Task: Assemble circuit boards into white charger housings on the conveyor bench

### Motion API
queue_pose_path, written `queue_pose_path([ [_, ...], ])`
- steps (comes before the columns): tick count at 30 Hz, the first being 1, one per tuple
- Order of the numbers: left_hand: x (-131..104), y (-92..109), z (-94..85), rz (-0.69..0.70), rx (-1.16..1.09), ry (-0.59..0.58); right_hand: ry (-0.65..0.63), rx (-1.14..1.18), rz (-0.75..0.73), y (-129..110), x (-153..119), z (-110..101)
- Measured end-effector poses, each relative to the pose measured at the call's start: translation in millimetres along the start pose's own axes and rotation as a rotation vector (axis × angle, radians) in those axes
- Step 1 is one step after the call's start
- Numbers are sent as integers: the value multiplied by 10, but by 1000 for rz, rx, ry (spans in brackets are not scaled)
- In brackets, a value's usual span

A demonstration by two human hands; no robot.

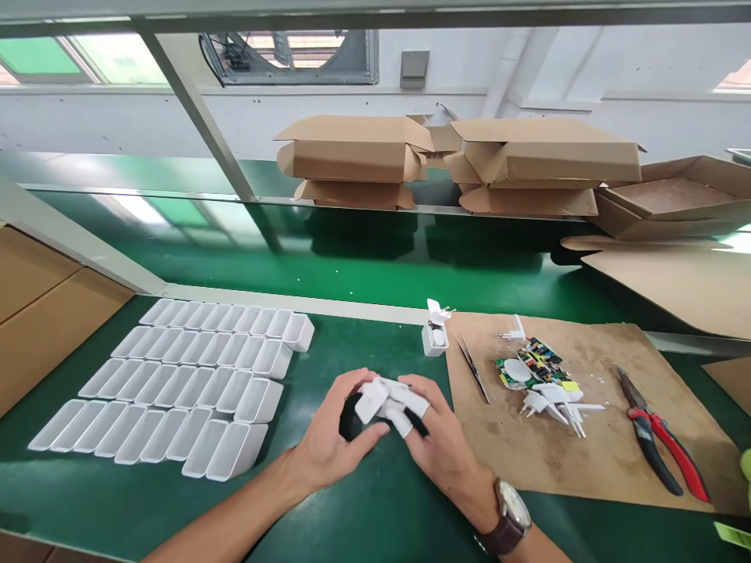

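Note:
My left hand (333, 438) and my right hand (443, 438) meet over the green bench, fingers closed around a small white plastic part (371, 402). The part shows a flat, rounded face, and its far side is hidden by my fingers. White coverings, apparently finger cots (415, 402), sit on fingertips of my right hand. To the right stands a small white housing (435, 339) with a round piece inside and a white plug part (437, 313) tilted on top. Left of my hands, rows of open white plastic housings (239, 450) lie side by side.
A brown paper sheet (498, 461) carries tweezers (472, 366), circuit boards (537, 361), white plug parts (555, 403) and red-and-black pliers (657, 434). Cardboard boxes (352, 160) stand on the shelf behind. A metal post (196, 109) rises at the back left.

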State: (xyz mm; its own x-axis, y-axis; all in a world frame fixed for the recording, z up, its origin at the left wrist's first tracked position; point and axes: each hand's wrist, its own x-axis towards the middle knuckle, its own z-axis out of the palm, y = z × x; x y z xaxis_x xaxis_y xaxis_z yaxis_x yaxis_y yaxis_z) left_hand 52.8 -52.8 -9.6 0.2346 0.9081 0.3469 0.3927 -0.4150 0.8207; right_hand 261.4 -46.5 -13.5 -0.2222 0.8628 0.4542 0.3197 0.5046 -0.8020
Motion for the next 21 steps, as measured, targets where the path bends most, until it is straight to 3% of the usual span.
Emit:
queue_pose_path([
  [3,34,67,0,114,30,8,52,491,379,-94,72,17],
  [6,50,128,22,174,34,67,-29,857,634,-227,141,19],
  [14,106,143,59,355,26,157,-73,933,673,-342,175,45],
  [21,131,140,83,356,46,168,-89,908,665,-293,153,58],
])
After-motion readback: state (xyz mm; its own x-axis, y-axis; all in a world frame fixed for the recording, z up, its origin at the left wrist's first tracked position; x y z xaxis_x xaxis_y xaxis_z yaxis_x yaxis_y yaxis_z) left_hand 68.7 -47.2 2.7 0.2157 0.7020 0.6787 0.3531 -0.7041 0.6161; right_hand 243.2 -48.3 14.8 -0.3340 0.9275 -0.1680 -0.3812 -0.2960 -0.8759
